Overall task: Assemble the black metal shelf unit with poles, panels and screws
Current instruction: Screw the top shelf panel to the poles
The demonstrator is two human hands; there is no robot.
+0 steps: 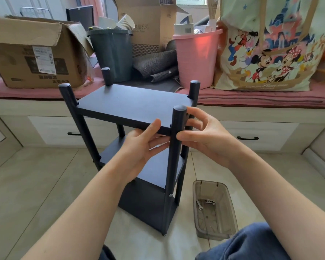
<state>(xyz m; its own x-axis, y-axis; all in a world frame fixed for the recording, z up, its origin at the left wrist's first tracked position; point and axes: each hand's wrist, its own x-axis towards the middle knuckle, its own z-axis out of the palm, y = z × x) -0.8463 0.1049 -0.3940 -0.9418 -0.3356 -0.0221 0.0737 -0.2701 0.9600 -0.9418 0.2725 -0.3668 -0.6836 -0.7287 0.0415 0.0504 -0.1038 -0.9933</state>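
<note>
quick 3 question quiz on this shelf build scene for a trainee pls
1. True or false: the spanner lies in the clear plastic tray on the floor.
2. Which hand holds the front edge of the top panel? A) left hand B) right hand C) neither
3. Fill in: the fingers of the right hand are at the front ____ pole of the shelf.

Key
1. True.
2. A: the thumb lies on top of the edge and the fingers go underneath.
3. right: thumb and fingers sit either side of it at top panel height; whether they pinch a screw there cannot be told.
</note>
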